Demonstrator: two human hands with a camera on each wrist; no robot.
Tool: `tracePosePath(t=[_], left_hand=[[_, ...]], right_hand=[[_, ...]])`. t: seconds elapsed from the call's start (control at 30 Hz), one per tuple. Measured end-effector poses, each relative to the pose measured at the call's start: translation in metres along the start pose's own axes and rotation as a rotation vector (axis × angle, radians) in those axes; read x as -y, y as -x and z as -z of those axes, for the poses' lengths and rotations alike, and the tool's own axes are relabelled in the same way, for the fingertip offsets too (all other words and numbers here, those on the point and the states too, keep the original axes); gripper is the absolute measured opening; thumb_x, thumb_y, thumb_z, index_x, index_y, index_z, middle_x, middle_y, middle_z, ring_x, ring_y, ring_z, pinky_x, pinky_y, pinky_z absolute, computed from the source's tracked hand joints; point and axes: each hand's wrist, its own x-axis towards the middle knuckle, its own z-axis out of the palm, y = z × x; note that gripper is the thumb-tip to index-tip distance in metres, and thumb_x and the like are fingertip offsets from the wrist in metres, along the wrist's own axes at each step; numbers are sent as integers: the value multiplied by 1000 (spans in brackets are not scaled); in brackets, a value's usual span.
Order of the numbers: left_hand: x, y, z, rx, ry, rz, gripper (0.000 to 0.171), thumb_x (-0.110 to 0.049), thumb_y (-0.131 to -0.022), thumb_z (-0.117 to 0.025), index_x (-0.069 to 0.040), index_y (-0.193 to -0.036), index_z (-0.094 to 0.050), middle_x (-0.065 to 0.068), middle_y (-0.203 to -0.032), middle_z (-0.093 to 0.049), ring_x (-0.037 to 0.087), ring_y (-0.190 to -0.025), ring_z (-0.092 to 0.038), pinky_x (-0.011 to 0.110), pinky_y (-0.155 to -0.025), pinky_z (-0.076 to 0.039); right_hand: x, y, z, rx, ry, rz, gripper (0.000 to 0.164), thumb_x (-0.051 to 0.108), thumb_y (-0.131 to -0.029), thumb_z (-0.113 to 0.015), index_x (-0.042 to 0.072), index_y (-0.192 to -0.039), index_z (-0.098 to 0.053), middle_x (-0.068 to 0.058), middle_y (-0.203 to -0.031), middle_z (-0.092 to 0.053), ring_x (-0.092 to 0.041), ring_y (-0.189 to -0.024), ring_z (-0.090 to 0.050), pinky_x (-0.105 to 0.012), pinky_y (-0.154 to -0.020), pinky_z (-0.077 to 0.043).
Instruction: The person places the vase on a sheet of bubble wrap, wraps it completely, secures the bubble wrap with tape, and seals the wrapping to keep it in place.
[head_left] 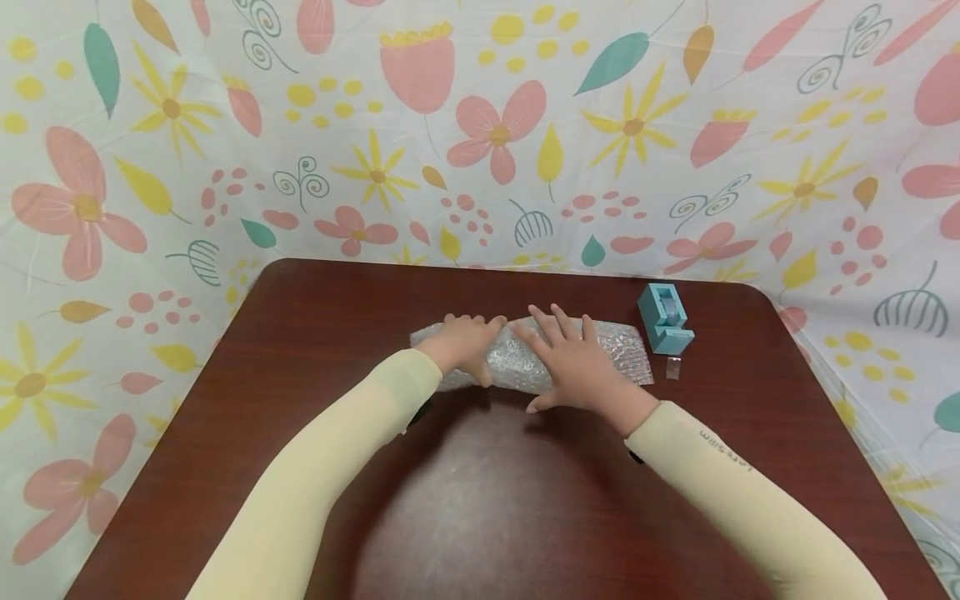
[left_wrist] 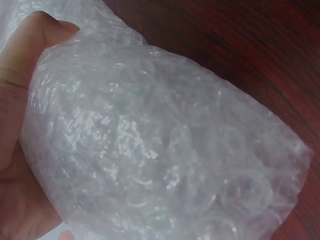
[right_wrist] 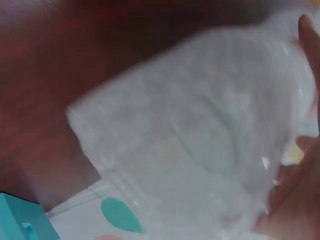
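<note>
A roll of clear bubble wrap (head_left: 516, 358) lies crosswise on the dark wooden table, its flattened right end sticking out past the hands. Around its left part curls my left hand (head_left: 463, 343), thumb on the near side and fingers over the far side; the left wrist view shows the thumb pressed into the bubble wrap (left_wrist: 150, 120). My right hand (head_left: 576, 367) rests on the roll right of the middle with fingers spread wide. In the blurred right wrist view, that hand (right_wrist: 295, 195) borders the bubble wrap (right_wrist: 190, 130). Whatever is inside the wrap is hidden.
A blue tape dispenser (head_left: 664, 321) stands just beyond the right end of the roll. Close in front of it is a small clear strip (head_left: 673, 367). A flower-printed cloth (head_left: 555, 225) hangs behind and beside the brown table (head_left: 480, 517).
</note>
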Motion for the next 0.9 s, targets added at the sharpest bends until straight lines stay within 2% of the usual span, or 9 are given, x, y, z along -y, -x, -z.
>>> tracePosePath(t=[0.1, 0.33, 0.57, 0.7, 0.9], left_hand=[[1, -2, 0, -1, 1, -3, 110, -49, -83, -82, -14, -165, -18, 14, -160, -45, 38, -143, -50, 62, -117, -39], [3, -5, 0, 19, 22, -12, 109, -47, -84, -81, -13, -165, -17, 15, -161, -44, 39, -143, -50, 63, -117, -38], [7, -8, 0, 26, 43, -16, 110, -48, -83, -82, -13, -165, -17, 15, -161, -44, 38, -143, -50, 64, -118, -36], [8, -10, 0, 30, 54, -24, 110, -47, -83, -82, -12, -165, -17, 16, -162, -44, 38, -143, -50, 64, -118, -36], [10, -13, 0, 34, 74, -29, 108, -45, -83, -81, -12, -164, -19, 16, -160, -45, 36, -144, -50, 63, -119, -35]], right_hand=[[3, 3, -12, -43, 58, -13, 132, 69, -58, -89, 22, -164, -26, -21, -170, -21, -53, -154, -24, -81, -111, -29], [5, 0, -30, -98, 72, -58, 133, 69, -56, -91, 26, -163, -26, -23, -169, -22, -56, -153, -23, -83, -110, -27], [5, -4, -38, -147, 167, -71, 120, 57, -64, -93, 28, -161, -29, -22, -159, -39, -52, -145, -39, -79, -109, -34], [5, -4, -39, -181, 173, -70, 112, 51, -67, -93, 27, -159, -35, -23, -155, -43, -52, -139, -44, -78, -106, -38], [5, -4, -38, -194, 142, -61, 109, 49, -66, -95, 26, -157, -40, -23, -154, -43, -52, -137, -45, -77, -105, -40]])
